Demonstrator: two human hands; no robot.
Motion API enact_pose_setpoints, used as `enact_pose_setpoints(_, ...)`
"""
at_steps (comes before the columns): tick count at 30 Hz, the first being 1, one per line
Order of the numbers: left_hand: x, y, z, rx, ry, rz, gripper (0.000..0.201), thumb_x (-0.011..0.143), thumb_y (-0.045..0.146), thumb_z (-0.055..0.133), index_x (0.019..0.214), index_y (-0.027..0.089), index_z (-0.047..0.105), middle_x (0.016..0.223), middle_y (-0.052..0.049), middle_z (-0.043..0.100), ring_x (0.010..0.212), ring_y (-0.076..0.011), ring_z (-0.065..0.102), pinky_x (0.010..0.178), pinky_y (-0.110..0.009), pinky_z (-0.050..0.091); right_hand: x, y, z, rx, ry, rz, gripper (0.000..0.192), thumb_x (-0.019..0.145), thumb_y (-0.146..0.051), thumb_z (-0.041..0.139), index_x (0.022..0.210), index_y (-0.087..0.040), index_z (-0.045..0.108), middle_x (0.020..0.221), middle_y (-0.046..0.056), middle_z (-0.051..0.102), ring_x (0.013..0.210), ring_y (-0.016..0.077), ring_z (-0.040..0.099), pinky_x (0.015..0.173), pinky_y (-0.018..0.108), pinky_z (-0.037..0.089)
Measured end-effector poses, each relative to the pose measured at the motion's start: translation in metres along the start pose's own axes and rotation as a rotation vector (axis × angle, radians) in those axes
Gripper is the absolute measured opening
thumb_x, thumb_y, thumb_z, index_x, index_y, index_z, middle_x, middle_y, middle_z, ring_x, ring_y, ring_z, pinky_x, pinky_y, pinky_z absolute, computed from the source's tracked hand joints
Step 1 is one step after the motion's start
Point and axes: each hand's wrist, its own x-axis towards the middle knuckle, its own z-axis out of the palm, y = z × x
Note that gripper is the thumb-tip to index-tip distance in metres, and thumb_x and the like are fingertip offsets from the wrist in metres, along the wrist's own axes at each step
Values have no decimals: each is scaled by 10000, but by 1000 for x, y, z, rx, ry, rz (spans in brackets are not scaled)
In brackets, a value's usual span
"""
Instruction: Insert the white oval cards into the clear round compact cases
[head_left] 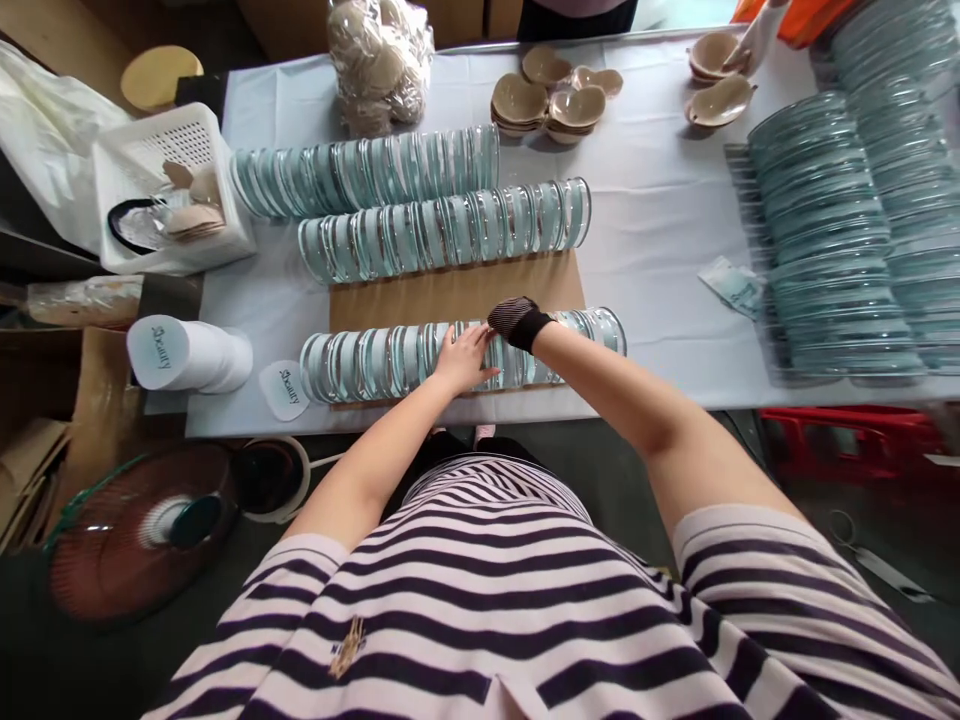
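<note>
A row of round, clear glass pieces (pixel 360 365), standing on edge with pale pieces between them, lies along the table's near side. My left hand (pixel 465 358) is bare and rests on top of the row near its middle, fingers spread. Just right of it, my right hand (pixel 514 320), in a dark fine-striped glove, is closed with its fingers bent down at the row's upper side. What its fingertips grip, if anything, is hidden. A white rounded card (pixel 283 390) printed "Sbeauty" lies at the row's left end, beside a white stack of cards (pixel 187 355).
Two more glass rows (pixel 442 235) lie behind, the nearer one along a cardboard sheet (pixel 457 290). A white basket (pixel 176 190) stands left. Brown bowls (pixel 521 100) and a plastic-wrapped bundle (pixel 379 65) are at the back. Stacked glass (pixel 832 250) fills the right. A fan (pixel 142 535) is lower left.
</note>
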Motion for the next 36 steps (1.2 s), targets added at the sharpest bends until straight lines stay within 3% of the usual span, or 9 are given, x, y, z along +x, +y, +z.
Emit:
enact_pose_setpoints(4, 0, 2, -2, -2, -14, -7, 734, 873, 530, 564, 1529, 316, 315, 1601, -40, 330, 1475, -282, 286, 1229, -550, 75, -57, -11, 52, 156, 178, 213, 355, 971, -265, 385, 1094, -130, 689, 1051, 195, 707, 996, 271, 673, 801, 323, 470)
enact_pose_setpoints(7, -1, 2, -2, 5, -11, -7, 742, 870, 540, 560, 1529, 303, 316, 1604, -44, 324, 1475, -286, 282, 1228, -548, 69, -86, -34, 104, 254, 156, 238, 393, 998, -300, 323, 1124, -175, 673, 1082, 169, 706, 966, 243, 677, 764, 294, 462)
enact_pose_setpoints(11, -1, 1, -2, 17, -18, -17, 759, 860, 553, 567, 1531, 308, 308, 1603, -46, 328, 1479, -299, 272, 1227, -547, 66, -88, -52, 161, 316, 81, 227, 427, 1005, -289, 290, 1185, -184, 663, 1141, 183, 697, 981, 258, 680, 783, 329, 478)
enact_pose_setpoints(19, -5, 3, -5, 43, -36, -38, 738, 880, 543, 551, 1531, 288, 315, 1612, -41, 308, 1489, -279, 254, 1232, -540, 53, -82, -46, 202, 371, 75, 260, 454, 1002, -326, 340, 1374, -231, 582, 1240, 160, 675, 1037, 274, 680, 833, 359, 496)
enact_pose_setpoints(23, -2, 11, -10, 61, -57, -11, 779, 885, 540, 550, 1552, 244, 277, 1629, -75, 259, 1511, -298, 184, 1225, -562, 55, -103, -26, 175, 369, 217, 212, 443, 1005, -326, 343, 1331, -232, 628, 1189, 135, 703, 1012, 250, 682, 846, 322, 485)
enact_pose_setpoints(26, 10, 27, -10, 58, -17, 39, 819, 892, 553, 535, 1569, 210, 227, 1645, -89, 204, 1524, -296, 130, 1224, -560, 47, -98, 13, 124, 331, 469, 302, 420, 996, -307, 361, 1268, -204, 663, 1156, 135, 712, 1040, 239, 663, 888, 317, 469)
enact_pose_setpoints(28, 20, 38, -7, 47, -6, 59, 826, 897, 561, 518, 1573, 201, 210, 1646, -87, 198, 1524, -287, 133, 1226, -548, 65, -78, 40, 84, 293, 511, 374, 387, 964, -292, 430, 1263, -194, 654, 1155, 134, 709, 1093, 248, 640, 900, 317, 466)
enact_pose_setpoints(33, 37, 50, 3, 54, -41, 32, 780, 901, 580, 479, 1554, 204, 279, 1602, -89, 325, 1493, -275, 241, 1224, -512, 124, -6, 69, 14, 180, -58, 235, 362, 867, -234, 589, 1210, -162, 678, 1177, 153, 699, 1068, 266, 661, 869, 324, 504)
enact_pose_setpoints(36, 37, 47, 5, 56, -41, 23, 767, 903, 585, 458, 1545, 195, 305, 1589, -99, 350, 1491, -280, 243, 1223, -498, 129, 13, 67, 2, 108, -189, 116, 382, 839, -203, 634, 1213, -139, 678, 1240, 163, 669, 1094, 254, 652, 911, 323, 504)
